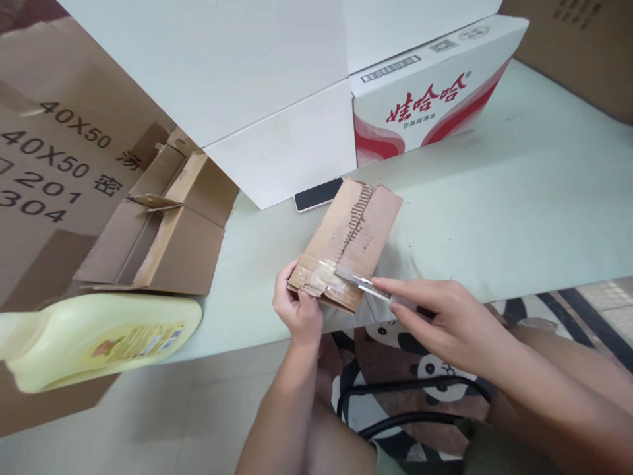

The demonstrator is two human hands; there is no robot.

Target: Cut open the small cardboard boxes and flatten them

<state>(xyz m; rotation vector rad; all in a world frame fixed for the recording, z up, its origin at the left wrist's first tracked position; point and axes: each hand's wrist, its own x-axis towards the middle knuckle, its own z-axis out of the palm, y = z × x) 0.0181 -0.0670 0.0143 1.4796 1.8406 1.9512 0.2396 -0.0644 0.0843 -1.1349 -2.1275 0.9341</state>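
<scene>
A small brown cardboard box lies tilted at the front of the pale green table, its top layer torn along a ridged strip. Clear tape covers its near end. My left hand grips the box's near left corner, thumb in front and fingers partly hidden behind it. In my right hand is a utility knife, pinched between thumb and fingers. Its blade tip touches the taped end of the box, close to the middle seam.
Behind the box lies a dark-screened phone. White cartons and a red-and-white printed carton stand at the back. On the left are an opened cardboard box and a pale yellow jug. The table edge runs before my legs.
</scene>
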